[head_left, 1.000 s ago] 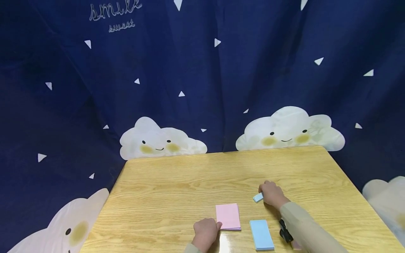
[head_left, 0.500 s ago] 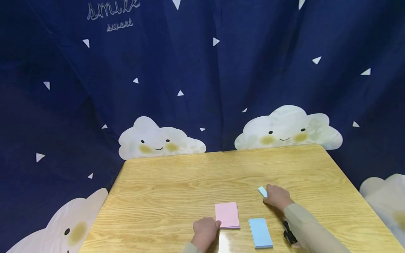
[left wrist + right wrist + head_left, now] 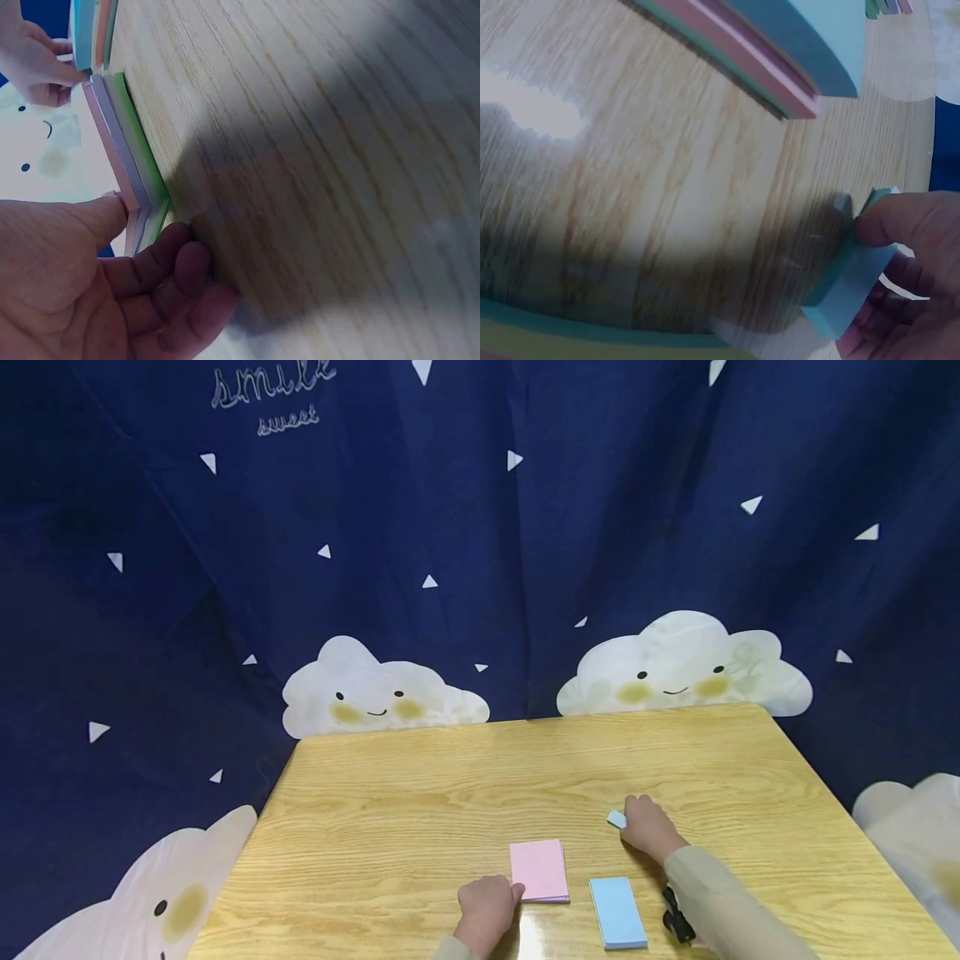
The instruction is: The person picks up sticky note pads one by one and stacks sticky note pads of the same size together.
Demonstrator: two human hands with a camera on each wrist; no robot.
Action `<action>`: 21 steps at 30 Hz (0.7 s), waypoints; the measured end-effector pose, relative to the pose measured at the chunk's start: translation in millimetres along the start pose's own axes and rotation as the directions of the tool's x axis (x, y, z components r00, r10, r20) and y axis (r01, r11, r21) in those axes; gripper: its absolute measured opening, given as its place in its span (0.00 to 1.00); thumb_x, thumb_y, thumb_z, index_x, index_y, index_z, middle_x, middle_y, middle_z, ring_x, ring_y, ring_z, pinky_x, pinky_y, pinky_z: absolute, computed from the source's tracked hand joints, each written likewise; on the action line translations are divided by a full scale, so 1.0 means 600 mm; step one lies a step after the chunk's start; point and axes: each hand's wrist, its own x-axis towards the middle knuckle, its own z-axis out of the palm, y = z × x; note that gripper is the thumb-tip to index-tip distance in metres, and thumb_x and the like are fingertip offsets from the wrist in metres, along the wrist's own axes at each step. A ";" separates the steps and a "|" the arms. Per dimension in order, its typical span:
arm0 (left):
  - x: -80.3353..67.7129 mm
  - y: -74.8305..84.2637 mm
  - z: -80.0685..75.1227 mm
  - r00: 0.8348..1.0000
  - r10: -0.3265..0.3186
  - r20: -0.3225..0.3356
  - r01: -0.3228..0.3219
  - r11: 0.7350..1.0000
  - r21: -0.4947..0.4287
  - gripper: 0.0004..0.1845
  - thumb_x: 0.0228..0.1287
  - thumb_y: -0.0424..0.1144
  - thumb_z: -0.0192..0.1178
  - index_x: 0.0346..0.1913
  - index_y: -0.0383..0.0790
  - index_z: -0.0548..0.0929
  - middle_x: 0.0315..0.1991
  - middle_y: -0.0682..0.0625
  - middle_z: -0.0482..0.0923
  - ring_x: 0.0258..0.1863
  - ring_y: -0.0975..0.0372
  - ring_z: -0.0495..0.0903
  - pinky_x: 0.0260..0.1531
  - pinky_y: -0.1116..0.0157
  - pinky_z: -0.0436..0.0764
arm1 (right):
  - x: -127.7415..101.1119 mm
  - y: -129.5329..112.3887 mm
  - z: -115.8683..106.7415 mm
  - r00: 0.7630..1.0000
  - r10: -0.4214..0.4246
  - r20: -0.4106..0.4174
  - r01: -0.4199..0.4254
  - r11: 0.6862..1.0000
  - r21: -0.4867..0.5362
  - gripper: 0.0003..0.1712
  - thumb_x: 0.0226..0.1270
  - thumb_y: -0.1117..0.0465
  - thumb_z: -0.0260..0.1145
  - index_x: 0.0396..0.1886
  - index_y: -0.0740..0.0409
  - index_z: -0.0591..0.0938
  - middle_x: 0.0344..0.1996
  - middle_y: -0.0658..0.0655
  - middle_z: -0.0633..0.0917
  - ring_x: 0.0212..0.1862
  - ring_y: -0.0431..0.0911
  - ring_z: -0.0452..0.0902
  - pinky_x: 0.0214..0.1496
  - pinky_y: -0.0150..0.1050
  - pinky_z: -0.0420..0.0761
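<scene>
My left hand (image 3: 487, 906) rests on the table at the near left corner of a stack of square sticky note pads (image 3: 538, 870), pink on top. In the left wrist view the thumb and curled fingers meet that corner, and purple and green layers (image 3: 142, 150) show beneath the pink. Farther right, my right hand (image 3: 651, 827) pinches a small light blue sticky note pad (image 3: 851, 281) between thumb and fingers, one end sticking out to the left. Nearer me lies a stack of rectangular pads (image 3: 618, 912), blue on top, with pink and green layers below.
A black object (image 3: 677, 922) shows beside the right sleeve (image 3: 727, 897). Green and yellow layers (image 3: 592, 337) of another stack cross the bottom of the right wrist view. A dark blue curtain (image 3: 525, 527) with clouds hangs behind the wooden table (image 3: 420, 793).
The right hand has turned the small blue pad: its free end swung from lower left to upper left, then back a little. Left hand and both stacks stay put.
</scene>
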 end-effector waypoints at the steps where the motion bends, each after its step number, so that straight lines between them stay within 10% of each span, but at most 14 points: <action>1: 0.000 0.000 -0.001 1.000 0.001 0.002 -0.001 1.000 0.000 0.28 0.60 0.58 0.49 0.18 0.36 0.77 0.12 0.48 0.71 0.15 0.61 0.72 0.21 0.61 0.74 | 0.000 0.000 0.000 1.000 -0.004 -0.001 0.004 1.000 0.000 0.09 0.49 0.72 0.60 0.28 0.68 0.69 0.23 0.59 0.69 0.23 0.48 0.63 0.24 0.40 0.67; 8: -0.001 -0.001 -0.001 1.000 0.004 0.008 -0.004 1.000 0.000 0.28 0.60 0.58 0.48 0.17 0.36 0.76 0.11 0.49 0.68 0.13 0.63 0.70 0.20 0.62 0.74 | -0.005 0.007 -0.003 1.000 0.018 0.010 -0.019 0.986 0.164 0.08 0.46 0.73 0.60 0.25 0.66 0.69 0.20 0.55 0.71 0.21 0.45 0.63 0.23 0.36 0.65; 21: 0.000 -0.004 0.002 1.000 0.006 -0.006 -0.006 1.000 -0.002 0.28 0.59 0.59 0.48 0.17 0.37 0.77 0.12 0.49 0.70 0.13 0.63 0.70 0.20 0.61 0.73 | 0.003 0.031 0.000 0.986 0.132 0.101 -0.165 0.865 0.474 0.02 0.52 0.70 0.53 0.23 0.65 0.69 0.16 0.51 0.66 0.15 0.38 0.59 0.16 0.29 0.62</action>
